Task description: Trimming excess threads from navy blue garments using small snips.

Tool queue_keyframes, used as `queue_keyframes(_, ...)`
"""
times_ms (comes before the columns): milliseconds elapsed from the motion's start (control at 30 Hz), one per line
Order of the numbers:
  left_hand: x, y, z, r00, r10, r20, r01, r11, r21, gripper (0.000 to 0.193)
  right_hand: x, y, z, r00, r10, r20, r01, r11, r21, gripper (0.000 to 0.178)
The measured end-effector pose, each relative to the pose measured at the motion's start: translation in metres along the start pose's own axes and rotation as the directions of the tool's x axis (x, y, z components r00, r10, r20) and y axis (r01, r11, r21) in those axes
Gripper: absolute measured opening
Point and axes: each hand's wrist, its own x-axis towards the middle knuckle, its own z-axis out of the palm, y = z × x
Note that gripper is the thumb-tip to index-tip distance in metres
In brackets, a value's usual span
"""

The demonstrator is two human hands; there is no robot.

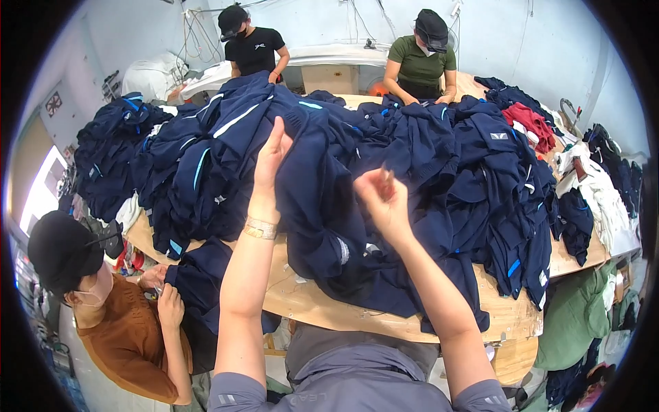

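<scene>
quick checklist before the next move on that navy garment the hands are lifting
1. Left hand grip on the dark navy fabric garment: ok, raised against its upper edge.
2. Right hand grip: cannot tell; fingers pinched, nothing clearly visible between them.
3. Garment free of the navy clothing pile: not ok, it overlaps the heap.
4. Bare space on the wooden table: ok, a strip at the near edge.
5. Co-worker in the brown top: ok, apart at the left corner.

We see pale blue walls (322, 20) hung with loose cables | a wooden plywood table (322, 309) before us | a bright window (41, 196) at left | a white padded bench (343, 53) at back.
</scene>
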Motion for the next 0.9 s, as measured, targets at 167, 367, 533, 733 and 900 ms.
queue_keyframes(167,0.017,-0.013,-0.009,0.995,0.036,0.096,-0.042,0.997,0.059,0.059,-0.02,0.01,0.028,0.985,-0.072,0.157,0.134,0.89,-0.436,0.021)
queue_keyframes(367,-0.001,0.009,-0.028,0.869,0.409,-0.279,-0.285,0.873,0.395,0.032,-0.001,0.002,-0.013,0.941,0.329,0.081,-0.337,0.886,0.32,0.017)
queue_keyframes(533,-0.012,0.003,-0.029,0.831,0.297,-0.47,0.202,0.627,0.753,0.033,0.036,-0.026,-0.029,0.926,-0.376,-0.014,0.342,0.856,-0.387,0.027)
queue_keyframes(733,-0.004,-0.004,-0.059,0.707,0.218,-0.673,0.312,0.758,0.573,0.03,0.052,-0.066,-0.053,0.975,-0.214,0.058,0.222,0.939,-0.262,0.026)
queue_keyframes(900,-0.001,-0.008,-0.043,0.75,0.079,-0.657,0.059,0.981,0.185,0.006,0.002,-0.023,-0.025,0.988,-0.107,0.107,0.146,0.867,-0.477,0.041)
